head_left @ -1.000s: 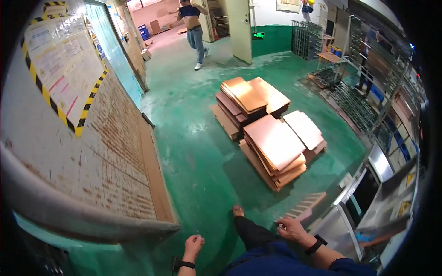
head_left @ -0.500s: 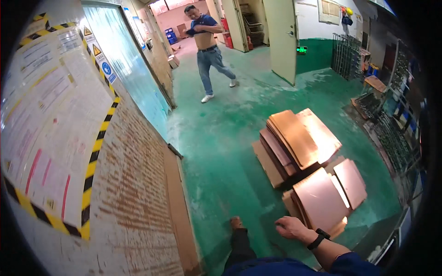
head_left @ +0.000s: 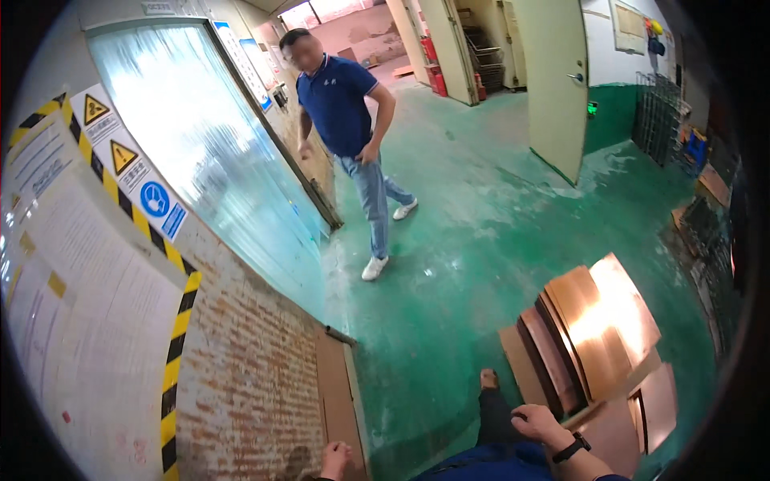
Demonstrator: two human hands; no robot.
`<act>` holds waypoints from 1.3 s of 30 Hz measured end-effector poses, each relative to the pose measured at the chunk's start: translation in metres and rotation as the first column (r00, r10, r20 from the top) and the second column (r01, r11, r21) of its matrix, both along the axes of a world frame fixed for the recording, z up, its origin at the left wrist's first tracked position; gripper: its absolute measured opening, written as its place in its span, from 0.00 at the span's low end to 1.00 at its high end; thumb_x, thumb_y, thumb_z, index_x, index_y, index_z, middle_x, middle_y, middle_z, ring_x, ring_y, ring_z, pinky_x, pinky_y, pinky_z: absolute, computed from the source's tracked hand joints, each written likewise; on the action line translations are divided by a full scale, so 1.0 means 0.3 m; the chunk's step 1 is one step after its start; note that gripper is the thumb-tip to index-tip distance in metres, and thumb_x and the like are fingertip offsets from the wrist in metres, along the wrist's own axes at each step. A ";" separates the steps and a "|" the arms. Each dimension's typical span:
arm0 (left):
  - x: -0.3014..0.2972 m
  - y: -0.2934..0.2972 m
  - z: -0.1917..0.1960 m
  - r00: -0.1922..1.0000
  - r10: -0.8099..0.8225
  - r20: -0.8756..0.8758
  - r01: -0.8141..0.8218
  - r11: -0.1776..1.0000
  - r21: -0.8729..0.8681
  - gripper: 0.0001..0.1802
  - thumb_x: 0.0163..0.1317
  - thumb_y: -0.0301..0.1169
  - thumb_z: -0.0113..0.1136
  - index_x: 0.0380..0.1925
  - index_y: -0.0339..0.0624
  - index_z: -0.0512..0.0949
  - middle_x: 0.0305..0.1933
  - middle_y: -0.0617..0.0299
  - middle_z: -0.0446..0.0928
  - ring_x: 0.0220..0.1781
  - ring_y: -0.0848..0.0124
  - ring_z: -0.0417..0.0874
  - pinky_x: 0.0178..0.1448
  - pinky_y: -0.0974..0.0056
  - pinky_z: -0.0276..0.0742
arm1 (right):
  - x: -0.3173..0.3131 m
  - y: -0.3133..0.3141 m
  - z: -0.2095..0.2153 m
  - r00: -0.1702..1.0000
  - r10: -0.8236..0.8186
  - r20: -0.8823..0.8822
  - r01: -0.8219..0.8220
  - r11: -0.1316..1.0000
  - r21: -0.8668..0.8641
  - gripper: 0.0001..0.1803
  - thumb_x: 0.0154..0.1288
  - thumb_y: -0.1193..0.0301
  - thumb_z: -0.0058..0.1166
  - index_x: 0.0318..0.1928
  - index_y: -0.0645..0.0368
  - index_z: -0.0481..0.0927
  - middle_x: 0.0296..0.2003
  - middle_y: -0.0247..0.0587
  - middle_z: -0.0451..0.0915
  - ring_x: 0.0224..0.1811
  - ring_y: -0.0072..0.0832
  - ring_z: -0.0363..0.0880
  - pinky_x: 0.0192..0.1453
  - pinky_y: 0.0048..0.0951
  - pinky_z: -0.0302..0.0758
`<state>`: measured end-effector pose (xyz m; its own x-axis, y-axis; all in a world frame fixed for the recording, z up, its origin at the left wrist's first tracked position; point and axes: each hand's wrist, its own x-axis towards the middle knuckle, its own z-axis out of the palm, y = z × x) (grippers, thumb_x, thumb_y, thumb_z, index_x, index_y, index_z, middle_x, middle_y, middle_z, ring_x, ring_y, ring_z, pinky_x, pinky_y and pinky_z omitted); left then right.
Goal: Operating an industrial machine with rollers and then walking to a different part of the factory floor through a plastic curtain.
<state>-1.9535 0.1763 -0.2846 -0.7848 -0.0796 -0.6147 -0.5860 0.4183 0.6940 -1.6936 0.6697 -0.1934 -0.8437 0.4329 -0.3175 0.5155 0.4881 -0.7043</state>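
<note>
Basically mid-stride, nothing seen gripped

Far L: notices point(head_left: 88, 264) in blk/yellow tape point(head_left: 180, 321), warning signs point(head_left: 120, 156) alongside, then blue door point(head_left: 208, 144); rusty panel point(head_left: 249, 377) below. L hand point(head_left: 337, 459) at btm edge by the panel, fingers bent, nothing seen in it; part cut off, can't tell if it's closed. Co-worker point(head_left: 341, 112) in blue top, beyond, near blue door.

Mid: own foot point(head_left: 489, 379) fwd on green floor point(head_left: 449, 337). Step in hand, prob.: walking, no handling. Any step fwd calls for foot room past the stacks point(head_left: 589, 341), w/ co-worker ahead.

R hand point(head_left: 539, 425) over own leg point(head_left: 495, 421), fingers loosely half-curled, not clenched, nothing seen in it. Stacks just R of it in view, on floor, lower R; prob. no contact.

Stacks = coppery sheets lying flat, approx. 4 piles. Rear ones: long axis far-L to near-R, near end pointing lower R. Near piles part hidden by R arm point(head_left: 597, 465), axis unclear.

Upper R: cream door point(head_left: 553, 88) ajar, then racks point(head_left: 658, 112).
</note>
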 end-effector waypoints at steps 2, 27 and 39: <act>-0.241 0.147 -0.058 0.997 0.075 -0.020 -0.075 0.997 -0.022 0.18 0.65 0.41 0.59 0.36 0.36 0.86 0.35 0.55 0.86 0.40 0.63 0.87 0.46 0.60 0.82 | -0.181 0.162 -0.066 1.000 0.005 -0.008 -0.005 1.000 -0.010 0.21 0.66 0.57 0.54 0.49 0.57 0.88 0.47 0.54 0.87 0.53 0.52 0.84 0.60 0.47 0.80; -1.839 1.120 -0.184 0.959 -0.201 -0.199 0.145 0.953 -0.266 0.18 0.72 0.35 0.56 0.54 0.36 0.82 0.42 0.54 0.85 0.42 0.63 0.84 0.45 0.57 0.81 | -2.715 1.186 0.004 0.934 0.355 0.043 -0.352 0.934 -0.067 0.24 0.65 0.56 0.55 0.54 0.57 0.86 0.47 0.52 0.88 0.52 0.48 0.86 0.59 0.42 0.81; -3.195 1.330 0.283 0.769 0.390 -0.507 -0.352 0.920 0.175 0.15 0.70 0.32 0.63 0.50 0.31 0.83 0.43 0.57 0.88 0.42 0.73 0.86 0.51 0.66 0.82 | -3.994 1.316 0.037 0.852 0.521 -0.047 -0.521 0.853 0.017 0.22 0.66 0.57 0.54 0.50 0.58 0.87 0.46 0.53 0.88 0.51 0.50 0.85 0.58 0.44 0.81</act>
